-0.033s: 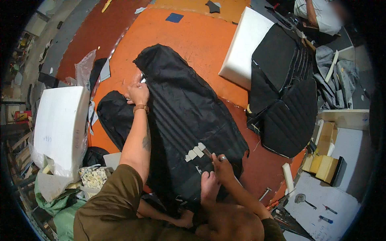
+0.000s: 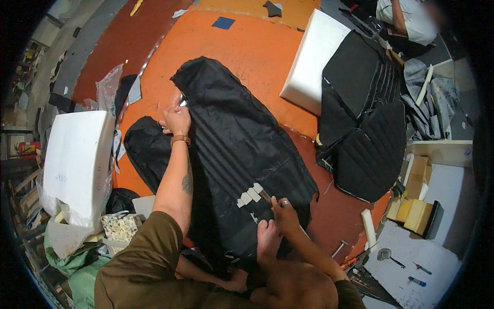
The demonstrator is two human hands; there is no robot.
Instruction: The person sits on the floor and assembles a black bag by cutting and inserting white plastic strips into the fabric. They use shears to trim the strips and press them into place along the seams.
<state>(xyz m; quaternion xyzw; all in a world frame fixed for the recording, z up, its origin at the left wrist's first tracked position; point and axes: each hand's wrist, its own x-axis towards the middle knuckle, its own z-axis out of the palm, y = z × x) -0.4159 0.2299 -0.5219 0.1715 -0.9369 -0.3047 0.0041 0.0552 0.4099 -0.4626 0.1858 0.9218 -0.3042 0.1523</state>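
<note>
A large black padded cover (image 2: pixel 242 139) with stitched ridges lies before me. At its upper left edge is my left hand (image 2: pixel 176 119), fingers closed beside a small shiny piece (image 2: pixel 182 102); I cannot make out what they grip. Lower on the cover, my right hand (image 2: pixel 284 215) is closed on a short, narrow brownish tool (image 2: pixel 265 196), its kind unclear. The tool's end touches or nearly touches several small pale pieces (image 2: pixel 249 195) in a stepped row. My bare foot (image 2: pixel 268 239) rests on the cover just below the right hand.
A white foam block (image 2: pixel 77 162) stands at left, another (image 2: pixel 314 62) at the back right. Black stitched covers (image 2: pixel 368 149) are stacked at right, near a white board (image 2: pixel 411 268) with small tools. Another person (image 2: pixel 406 20) sits at the far right. The floor mat (image 2: pixel 247 62) is orange.
</note>
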